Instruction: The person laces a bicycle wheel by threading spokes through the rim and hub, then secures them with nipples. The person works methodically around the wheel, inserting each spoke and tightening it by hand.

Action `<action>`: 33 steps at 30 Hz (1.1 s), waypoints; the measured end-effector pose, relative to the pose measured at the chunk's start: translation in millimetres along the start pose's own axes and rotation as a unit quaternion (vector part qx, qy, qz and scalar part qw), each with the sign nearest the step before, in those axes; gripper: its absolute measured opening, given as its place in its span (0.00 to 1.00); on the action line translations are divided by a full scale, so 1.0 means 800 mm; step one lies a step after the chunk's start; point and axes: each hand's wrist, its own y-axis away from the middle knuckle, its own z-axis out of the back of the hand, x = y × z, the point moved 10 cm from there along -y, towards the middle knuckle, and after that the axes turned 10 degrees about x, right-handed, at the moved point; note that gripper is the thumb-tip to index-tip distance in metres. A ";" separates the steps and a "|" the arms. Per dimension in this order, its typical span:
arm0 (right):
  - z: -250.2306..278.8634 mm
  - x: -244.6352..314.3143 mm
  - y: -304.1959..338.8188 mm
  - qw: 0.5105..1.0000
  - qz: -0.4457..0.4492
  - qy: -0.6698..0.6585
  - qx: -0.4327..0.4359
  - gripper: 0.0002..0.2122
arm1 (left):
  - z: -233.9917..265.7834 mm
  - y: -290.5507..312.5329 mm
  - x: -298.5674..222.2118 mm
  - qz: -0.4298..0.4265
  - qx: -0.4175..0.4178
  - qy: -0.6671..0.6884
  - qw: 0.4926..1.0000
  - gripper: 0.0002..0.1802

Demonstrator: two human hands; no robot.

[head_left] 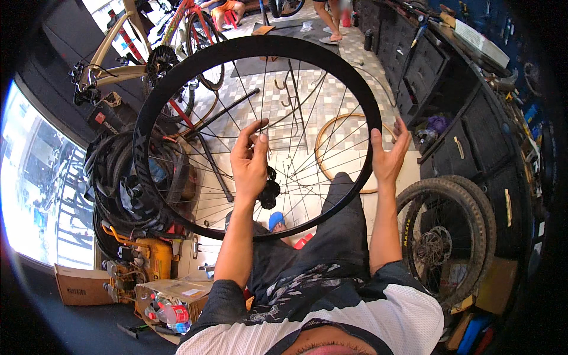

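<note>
A tiled floor [370, 71] runs away ahead, with dark cabinets [447, 151] along the right and a beige bicycle frame [118, 74] at upper left. Over the seated person's legs [307, 254] is a bicycle wheel [260, 47]: a deep matte-black rim, bare of a tyre, with faint darker lettering on its left side, thin dark spokes and a black hub [269, 192] a little below the middle.

The left hand [251, 163] is in front of the spokes just above the hub, thumb and forefinger close together; whether they pinch a spoke is hard to tell from here. The right hand [389, 155] is at the rim's right edge, thumb seemingly against it, fingers spread outward.

The rim's left edge overlaps a heap of black tyres [121, 177] in view. On the right, pale tiles show between the rim and two knobbly tyres [479, 207] by the cabinets. A tan hoop [318, 145] lies beyond the spokes; the lower edge crosses the thighs.
</note>
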 end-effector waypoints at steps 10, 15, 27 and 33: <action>-0.086 -0.084 0.022 0.882 -0.195 -0.355 0.241 0.26 | 0.025 0.015 -0.010 -0.067 -0.066 0.033 0.995 0.23; -0.073 0.011 -0.103 0.917 -0.070 -0.285 0.271 0.24 | 0.046 0.049 -0.011 -0.134 -0.156 0.118 0.972 0.38; -0.015 0.209 -0.068 0.969 0.168 -0.165 0.079 0.16 | 0.067 0.089 0.002 -0.167 -0.211 0.153 0.951 0.42; -0.093 0.263 -0.032 0.929 0.144 -0.274 0.203 0.19 | 0.059 0.088 0.005 -0.156 -0.200 0.152 0.955 0.37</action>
